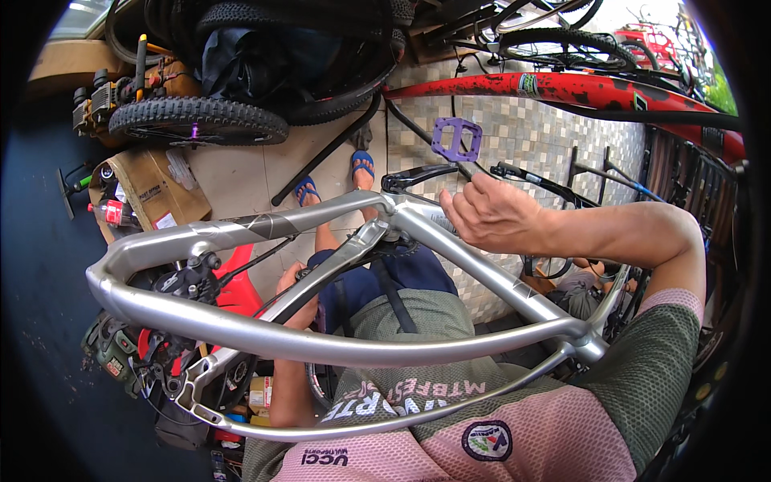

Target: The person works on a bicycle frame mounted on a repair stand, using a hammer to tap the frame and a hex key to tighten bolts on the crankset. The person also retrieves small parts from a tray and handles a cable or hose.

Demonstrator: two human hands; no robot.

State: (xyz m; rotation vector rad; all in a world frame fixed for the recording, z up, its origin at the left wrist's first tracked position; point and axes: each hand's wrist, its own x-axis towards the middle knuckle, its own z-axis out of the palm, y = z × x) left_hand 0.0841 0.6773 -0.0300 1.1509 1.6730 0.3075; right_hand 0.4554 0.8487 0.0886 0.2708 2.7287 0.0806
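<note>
Right grip curls beside purple pedal; shirt bears lettering.

Open gap inside the silver frame; purple pedal (and black crank arm) as obstacles just beyond right fingers.

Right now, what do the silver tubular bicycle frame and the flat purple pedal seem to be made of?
The silver tubular bicycle frame: likely metal, perhaps aluminium, satin-finished; soft highlights run along its smooth tubes. The flat purple pedal with cut-out openings: matte-looking coated metal or moulded plastic; its even colour fits both.
</note>
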